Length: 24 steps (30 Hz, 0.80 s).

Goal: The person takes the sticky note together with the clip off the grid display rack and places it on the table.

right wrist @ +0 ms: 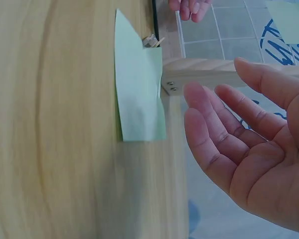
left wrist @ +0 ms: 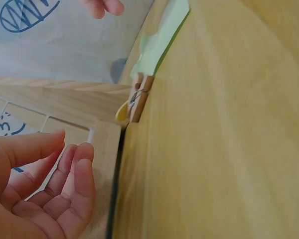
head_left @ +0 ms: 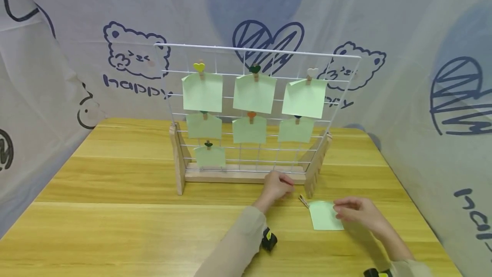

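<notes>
A pale green sticky note (head_left: 324,217) lies on the table in front of the right end of a white wire grid rack. At its upper left corner is a small wooden clothespin (left wrist: 142,98) with a yellow piece on its side. My right hand (head_left: 357,213) hovers over the note's right edge in the head view; the right wrist view shows the fingers (right wrist: 209,134) spread, apart from the paper and holding nothing. My left hand (head_left: 277,185) is by the rack's wooden base (head_left: 226,177), left of the clothespin. Its fingers (left wrist: 82,184) are loosely bent, with nothing between them and the thumb.
Several green notes (head_left: 202,93) hang on the wire grid (head_left: 246,49) from clothespins with coloured hearts. Wooden end supports (head_left: 177,161) hold the grid upright on the wood-grain table (head_left: 127,225). A printed white cloth (head_left: 77,3) surrounds the table's back and sides.
</notes>
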Available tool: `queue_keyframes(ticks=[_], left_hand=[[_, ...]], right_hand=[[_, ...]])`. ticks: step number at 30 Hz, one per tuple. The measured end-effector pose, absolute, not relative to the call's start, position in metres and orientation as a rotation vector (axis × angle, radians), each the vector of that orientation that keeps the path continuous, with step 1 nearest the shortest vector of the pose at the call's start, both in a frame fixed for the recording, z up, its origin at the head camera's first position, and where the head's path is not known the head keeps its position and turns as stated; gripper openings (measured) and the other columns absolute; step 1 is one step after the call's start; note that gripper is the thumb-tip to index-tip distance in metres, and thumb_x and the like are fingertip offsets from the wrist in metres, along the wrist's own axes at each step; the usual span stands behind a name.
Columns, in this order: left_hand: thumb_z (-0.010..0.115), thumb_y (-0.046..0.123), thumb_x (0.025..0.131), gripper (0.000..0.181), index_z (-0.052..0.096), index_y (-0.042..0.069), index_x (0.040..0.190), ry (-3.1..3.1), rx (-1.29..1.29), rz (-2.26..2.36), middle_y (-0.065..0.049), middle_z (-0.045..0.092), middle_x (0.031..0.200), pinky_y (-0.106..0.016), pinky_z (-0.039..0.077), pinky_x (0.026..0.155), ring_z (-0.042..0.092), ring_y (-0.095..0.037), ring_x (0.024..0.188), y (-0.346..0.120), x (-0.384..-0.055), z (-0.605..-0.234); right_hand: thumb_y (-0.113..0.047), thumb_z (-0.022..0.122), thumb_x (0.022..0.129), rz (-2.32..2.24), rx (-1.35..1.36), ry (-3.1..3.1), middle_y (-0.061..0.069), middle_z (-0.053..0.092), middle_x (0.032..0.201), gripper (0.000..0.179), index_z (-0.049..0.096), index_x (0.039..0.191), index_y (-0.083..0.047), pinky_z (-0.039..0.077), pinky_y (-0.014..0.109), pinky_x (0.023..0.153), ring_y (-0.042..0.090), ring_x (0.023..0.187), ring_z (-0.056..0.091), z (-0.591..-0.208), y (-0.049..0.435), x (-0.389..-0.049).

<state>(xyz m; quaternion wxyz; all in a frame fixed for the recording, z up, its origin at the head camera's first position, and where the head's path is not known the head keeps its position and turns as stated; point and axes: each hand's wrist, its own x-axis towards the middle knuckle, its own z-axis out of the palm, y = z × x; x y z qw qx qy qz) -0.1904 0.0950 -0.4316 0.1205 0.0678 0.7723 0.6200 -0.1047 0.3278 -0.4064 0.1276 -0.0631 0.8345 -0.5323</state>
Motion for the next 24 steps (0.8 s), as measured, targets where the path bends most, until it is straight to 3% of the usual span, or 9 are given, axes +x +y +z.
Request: queue_keyframes(ticks=[9, 17, 20, 24], left_hand=[[0.071, -0.005, 0.070, 0.008, 0.068, -0.004, 0.078, 2.201, 0.260, 1.877, -0.005, 0.064, 0.068, -0.025, 0.050, 0.050, 0.060, -0.019, 0.059, 0.078, -0.191, -0.426], [0.068, -0.005, 0.073, 0.007, 0.067, -0.006, 0.080, 2.162, 0.279, 1.906, -0.008, 0.064, 0.070, -0.031, 0.052, 0.060, 0.062, -0.024, 0.065, 0.064, -0.190, -0.418], [0.067, -0.006, 0.073, 0.007, 0.066, -0.007, 0.080, 2.202, 0.288, 1.908, -0.009, 0.064, 0.071, -0.030, 0.052, 0.059, 0.061, -0.019, 0.062, 0.059, -0.191, -0.415], [0.067, -0.005, 0.074, 0.008, 0.066, -0.008, 0.081, 2.245, 0.299, 1.909, -0.010, 0.065, 0.073, -0.028, 0.051, 0.060, 0.060, -0.015, 0.061, 0.051, -0.191, -0.411]], right_hand=[[-0.009, 0.056, 0.088, -1.591, -0.237, 2.424, 0.029, 0.058, 0.098, 0.040, 0.045, 0.111, 0.021, 0.052, 0.038, 0.070, 0.018, 0.077, 0.063, -0.401, 0.313, -0.107], [-0.006, 0.054, 0.088, -1.639, -0.335, 2.393, 0.030, 0.058, 0.099, 0.036, 0.045, 0.110, 0.022, 0.052, 0.038, 0.068, 0.017, 0.077, 0.063, -0.399, 0.299, -0.110], [-0.005, 0.053, 0.089, -1.662, -0.376, 2.375, 0.024, 0.061, 0.098, 0.035, 0.045, 0.110, 0.022, 0.052, 0.038, 0.068, 0.017, 0.077, 0.063, -0.399, 0.294, -0.112], [-0.002, 0.052, 0.089, -1.690, -0.443, 2.351, 0.007, 0.065, 0.095, 0.033, 0.045, 0.109, 0.023, 0.053, 0.037, 0.067, 0.017, 0.078, 0.063, -0.399, 0.287, -0.115]])
